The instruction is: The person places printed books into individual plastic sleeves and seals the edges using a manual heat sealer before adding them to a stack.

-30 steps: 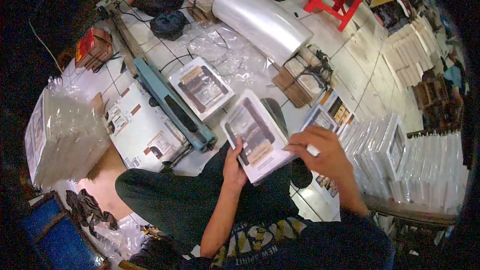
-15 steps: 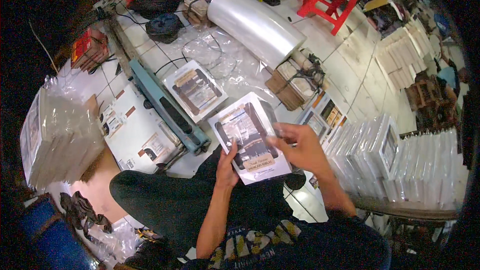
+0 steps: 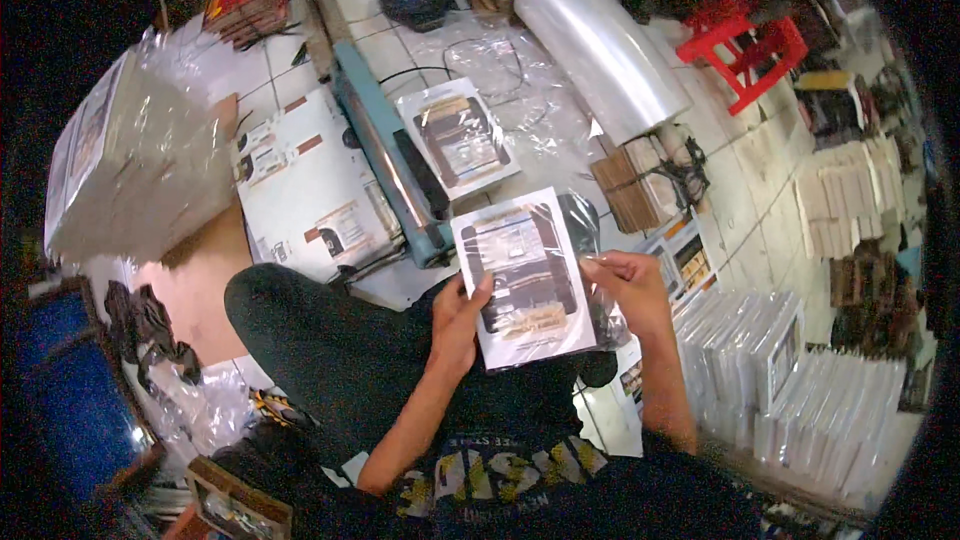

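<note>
A white-covered book [image 3: 522,285] with a brown and grey picture lies above my lap, inside a clear plastic sleeve [image 3: 606,320]. My left hand [image 3: 458,325] grips the book's left edge, thumb on the cover and fingers mostly hidden underneath. At the right, my right hand [image 3: 632,288] pinches the loose plastic that sticks out past the book's edge. Just beyond the held book, a similar book [image 3: 460,135] rests on top of a low pile. Left of that pile stands a long blue bar-shaped sealer [image 3: 385,145].
A big roll of clear plastic film [image 3: 600,50] lies at the back. Wrapped books [image 3: 740,350] stand in rows at the right, and a tall wrapped stack [image 3: 150,160] is on the left. Printed white sheets [image 3: 310,195] lie beside the sealer. A red stool [image 3: 745,50] stands far right.
My right hand has moved off the book's right edge and drawn the loose plastic out to the right. My left hand keeps its grip. The whole view has shifted, with most things now further right.
</note>
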